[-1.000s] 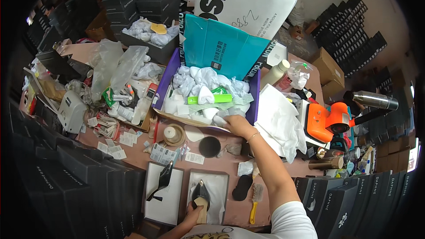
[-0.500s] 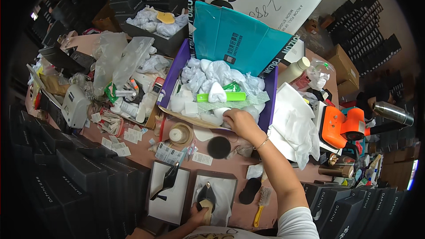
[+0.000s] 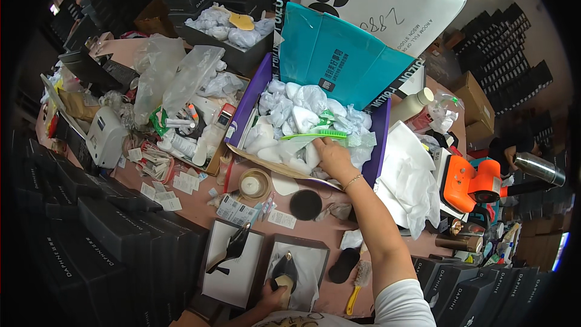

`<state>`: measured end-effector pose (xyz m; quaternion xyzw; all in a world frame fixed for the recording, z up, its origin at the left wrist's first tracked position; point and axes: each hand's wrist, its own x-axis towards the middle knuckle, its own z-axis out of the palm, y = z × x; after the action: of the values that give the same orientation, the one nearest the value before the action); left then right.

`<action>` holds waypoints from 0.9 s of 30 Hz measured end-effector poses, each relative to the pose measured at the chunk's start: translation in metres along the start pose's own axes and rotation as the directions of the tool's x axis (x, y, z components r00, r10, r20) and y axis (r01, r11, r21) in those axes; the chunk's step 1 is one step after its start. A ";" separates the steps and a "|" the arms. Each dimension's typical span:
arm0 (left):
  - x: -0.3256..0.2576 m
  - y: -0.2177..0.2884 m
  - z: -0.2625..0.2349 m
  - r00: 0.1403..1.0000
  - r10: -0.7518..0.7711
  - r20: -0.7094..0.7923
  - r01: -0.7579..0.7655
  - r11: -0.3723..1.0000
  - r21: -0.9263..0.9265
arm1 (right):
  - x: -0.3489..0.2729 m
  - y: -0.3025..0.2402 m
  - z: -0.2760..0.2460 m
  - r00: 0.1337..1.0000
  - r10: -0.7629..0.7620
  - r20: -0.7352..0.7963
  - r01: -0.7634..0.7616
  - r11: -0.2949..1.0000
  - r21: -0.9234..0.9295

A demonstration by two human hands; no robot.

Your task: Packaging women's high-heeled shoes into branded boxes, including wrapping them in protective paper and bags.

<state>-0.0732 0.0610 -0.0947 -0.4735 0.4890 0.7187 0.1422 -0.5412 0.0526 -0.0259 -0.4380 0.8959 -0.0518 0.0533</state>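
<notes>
My left hand [image 3: 273, 297] is closed round the heel end of a black pointed shoe with a tan insole [image 3: 285, 271]. That shoe rests on white tissue in an open shoebox [image 3: 324, 248]. A second black heeled shoe [image 3: 235, 244] lies on its side in the white-lined box part [image 3: 251, 272] beside it. My right hand [image 3: 333, 158] reaches into a purple bin [image 3: 378, 136] of crumpled white paper and foam pieces [image 3: 305, 97]. Its bent fingers are at the lower edge of a bright green toothed strip [image 3: 336, 134], which tilts up; the fingertips are partly hidden.
Tape roll [image 3: 254, 184], black round tin [image 3: 305, 204], labels [image 3: 234, 209] and a yellow-handled brush [image 3: 357, 287] lie on the pink table. Dark shoeboxes [image 3: 115, 224] crowd the left. An orange device [image 3: 469, 183] and a pale bottle [image 3: 413, 105] stand right. A teal flap [image 3: 345, 54] rises behind the bin.
My right hand has moved up and deeper into the bin, to the green strip, which has tipped from flat to edge-on. My left hand stays on the shoe. The view has shifted slightly.
</notes>
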 end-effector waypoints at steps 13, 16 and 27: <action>-0.025 0.002 -0.007 0.982 0.071 0.173 -0.108 0.970 0.218 | -0.002 -0.013 0.019 0.999 -0.020 0.049 0.025 0.995 -0.094; -0.067 0.060 -0.021 0.917 0.352 0.189 -0.399 0.824 0.402 | -0.004 -0.023 0.005 1.000 -0.019 0.001 0.019 1.000 -0.020; -0.044 0.136 -0.108 0.814 0.574 0.093 -0.208 0.139 0.968 | -0.006 -0.010 0.018 0.995 0.093 -0.032 -0.089 0.991 0.100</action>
<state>-0.0830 -0.0839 0.0111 -0.2446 0.9399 0.2029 0.1248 -0.5273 0.0502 -0.0420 -0.3924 0.9122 -0.1013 0.0607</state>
